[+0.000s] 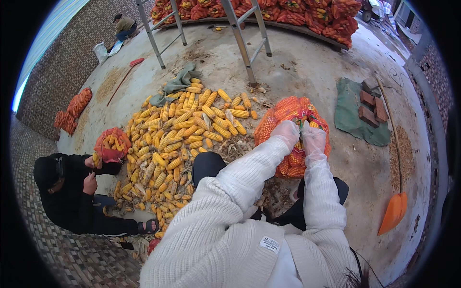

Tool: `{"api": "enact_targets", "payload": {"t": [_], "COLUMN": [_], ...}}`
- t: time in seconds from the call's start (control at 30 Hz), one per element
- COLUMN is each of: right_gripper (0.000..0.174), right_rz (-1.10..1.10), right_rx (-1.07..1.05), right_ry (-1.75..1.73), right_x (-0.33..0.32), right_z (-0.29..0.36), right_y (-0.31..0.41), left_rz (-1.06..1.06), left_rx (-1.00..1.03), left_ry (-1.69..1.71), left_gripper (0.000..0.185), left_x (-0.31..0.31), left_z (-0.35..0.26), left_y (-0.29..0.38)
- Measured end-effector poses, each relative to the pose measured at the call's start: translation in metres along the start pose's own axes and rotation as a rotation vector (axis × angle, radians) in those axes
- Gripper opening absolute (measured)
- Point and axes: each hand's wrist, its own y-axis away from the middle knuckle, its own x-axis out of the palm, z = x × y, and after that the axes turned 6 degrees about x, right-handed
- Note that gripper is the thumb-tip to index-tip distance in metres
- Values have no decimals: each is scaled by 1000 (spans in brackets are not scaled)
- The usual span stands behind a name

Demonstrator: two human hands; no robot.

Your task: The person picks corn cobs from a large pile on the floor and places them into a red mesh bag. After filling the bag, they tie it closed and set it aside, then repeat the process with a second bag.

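Observation:
A red mesh bag (268, 126) packed with corn cobs stands on the floor between my knees. My left hand (287, 134), in a clear plastic glove, grips the gathered mouth of the bag from the left. On the other side of the mouth, my right hand (313, 139), gloved the same way, pinches the mesh. A green drawstring (300, 122) shows between the two hands. Yellow cobs are visible through the gap beneath them. My fingertips are partly hidden by the backs of the hands. A large heap of yellow corn cobs (169, 144) spreads over the floor to the left.
A co-worker (68, 194) sits left of the heap, holding a cob beside a part-filled mesh bag (113, 144). A metal ladder (239, 39) stands ahead, before stacked corn bags (288, 14). Bricks (372, 108) and an orange shovel (393, 212) lie right.

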Motion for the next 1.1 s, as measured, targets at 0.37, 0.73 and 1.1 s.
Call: {"api": "enact_targets", "payload": {"t": [0.37, 0.73, 1.1], "right_gripper": [44, 51, 46], "right_rz": [51, 68, 165], "right_rx": [152, 96, -180], "right_ry": [-421, 79, 173], "right_x": [-29, -9, -6], "right_z": [-35, 17, -23], "right_y": [-28, 3, -7], "left_rz": [108, 300, 244], "left_rx": [-78, 231, -6], "left_ry": [79, -386, -44], "left_gripper": [21, 25, 37], "left_x": [1, 53, -2], "left_z": [6, 64, 0], "left_y": [-3, -51, -15]}}
